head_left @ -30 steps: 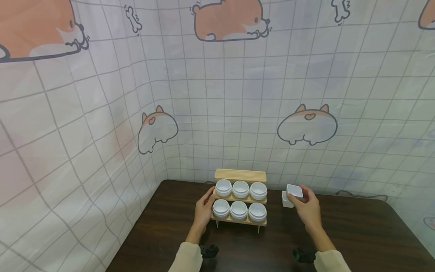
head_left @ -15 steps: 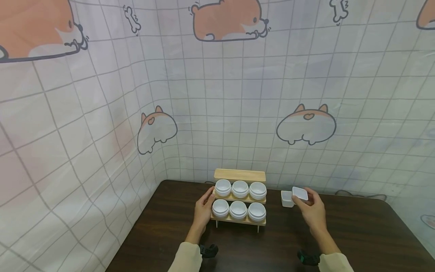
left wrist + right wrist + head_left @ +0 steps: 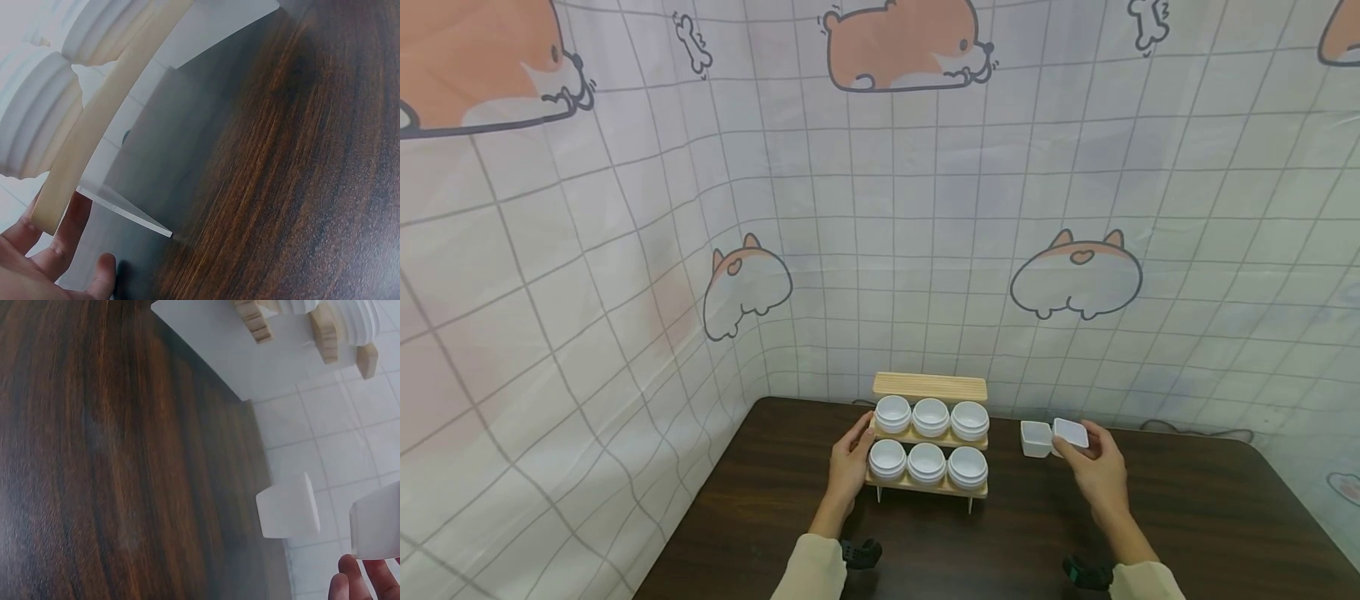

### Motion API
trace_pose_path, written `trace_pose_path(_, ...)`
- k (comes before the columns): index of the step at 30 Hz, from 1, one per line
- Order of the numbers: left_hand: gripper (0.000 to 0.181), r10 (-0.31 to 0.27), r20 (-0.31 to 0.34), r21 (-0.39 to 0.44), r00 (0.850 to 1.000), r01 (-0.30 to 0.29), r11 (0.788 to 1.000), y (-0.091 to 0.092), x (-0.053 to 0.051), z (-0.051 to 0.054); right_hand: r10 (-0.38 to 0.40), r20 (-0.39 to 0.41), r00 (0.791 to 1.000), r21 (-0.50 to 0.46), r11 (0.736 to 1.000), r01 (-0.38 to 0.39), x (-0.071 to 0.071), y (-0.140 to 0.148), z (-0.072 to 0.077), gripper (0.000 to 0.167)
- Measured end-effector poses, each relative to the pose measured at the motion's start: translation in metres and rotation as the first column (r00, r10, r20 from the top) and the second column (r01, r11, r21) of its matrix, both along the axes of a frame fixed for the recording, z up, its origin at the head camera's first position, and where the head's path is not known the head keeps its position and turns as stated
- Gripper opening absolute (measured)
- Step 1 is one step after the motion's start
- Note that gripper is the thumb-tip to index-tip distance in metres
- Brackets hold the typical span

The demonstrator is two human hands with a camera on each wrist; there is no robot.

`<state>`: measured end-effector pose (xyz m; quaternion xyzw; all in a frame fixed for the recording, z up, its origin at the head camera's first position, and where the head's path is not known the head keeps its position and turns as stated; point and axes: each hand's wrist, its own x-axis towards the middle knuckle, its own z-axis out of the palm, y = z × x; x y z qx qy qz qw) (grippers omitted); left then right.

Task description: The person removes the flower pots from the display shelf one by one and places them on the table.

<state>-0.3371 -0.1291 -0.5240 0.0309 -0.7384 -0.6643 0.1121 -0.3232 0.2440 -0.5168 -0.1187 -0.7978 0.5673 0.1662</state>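
- The held cup [image 3: 1071, 432] is white and glossy, square with rounded corners — its walls taper in towards the base.
- It is at the right of the table [image 3: 985, 550], near the back edge, just right of the standing cup [image 3: 1036, 439]; the right wrist view shows a narrow gap between them. Whether it touches the table, I cannot tell.
- The right hand [image 3: 1099, 475] is partly closed, thumb and fingers pinching the held cup by its sides.
- The standing cup has the same squarish, tapering shape, white, rim up. Its inside looks pale; any contents cannot be made out.
- Left of both, well apart, is the rack [image 3: 930, 386]: pale wood shelves on thin supports, a ribbed slat at the top.
- Six round cups [image 3: 930, 417] sit in it, three per shelf — white, ribbed outside, mouths up, showing white insides.
- The left hand [image 3: 848, 467] is partly bent about the rack's left end, holding it.
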Motion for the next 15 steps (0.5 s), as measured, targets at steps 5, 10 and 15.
trace_pose_path(5, 0.041, -0.020, -0.007, -0.004, 1.000, 0.020, 1.000, 0.000, 0.012, 0.017, -0.011, 0.011, 1.000, 0.007, 1.000, 0.011, -0.001, 0.003, -0.005, 0.070)
trace_pose_path(10, 0.042, -0.033, -0.015, 0.013, 0.999, 0.033, 0.999, -0.001, 0.015, 0.018, -0.018, 0.025, 1.000, 0.019, 1.000, 0.017, 0.000, 0.007, -0.008, 0.071)
trace_pose_path(15, 0.042, -0.032, -0.013, 0.025, 0.999, 0.032, 0.999, -0.001, 0.013, 0.016, -0.014, 0.044, 0.999, 0.041, 0.999, 0.013, 0.000, 0.012, -0.011, 0.072)
